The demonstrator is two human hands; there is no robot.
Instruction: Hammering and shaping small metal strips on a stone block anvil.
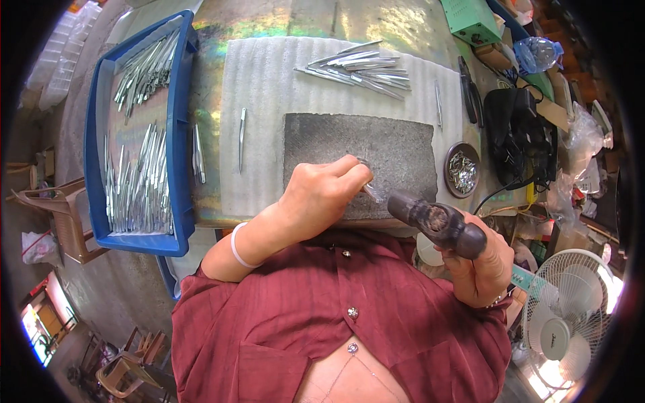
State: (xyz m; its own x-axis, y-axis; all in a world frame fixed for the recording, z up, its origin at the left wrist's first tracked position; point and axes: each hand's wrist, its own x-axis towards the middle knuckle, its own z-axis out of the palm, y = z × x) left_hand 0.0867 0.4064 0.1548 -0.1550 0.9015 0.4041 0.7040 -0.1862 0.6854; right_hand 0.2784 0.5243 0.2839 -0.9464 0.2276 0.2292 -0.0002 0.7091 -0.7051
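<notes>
My left hand (326,195) is closed over the near half of a dark grey slab (403,144). Its fingertips pinch a small silver metal piece (373,193), mostly hidden by the hand. To the right, my right hand (487,262) is wrapped round a hammer. The dark hammer head (437,225) is raised near the slab's near right corner, apart from my left hand. Beyond the slab lies a pile of slim, pointed silver metal pieces (363,67). A round dish (448,185) of tiny shiny parts sits right of the slab.
White foam sheet (255,80) lies under the slab, with single slim pieces (242,141) on it. At left stands a blue tray (183,134) holding two heaps of them. Pliers (470,91), a black corded device (517,127) and a plastic bottle (537,55) are at right, a fan (571,316) nearer.
</notes>
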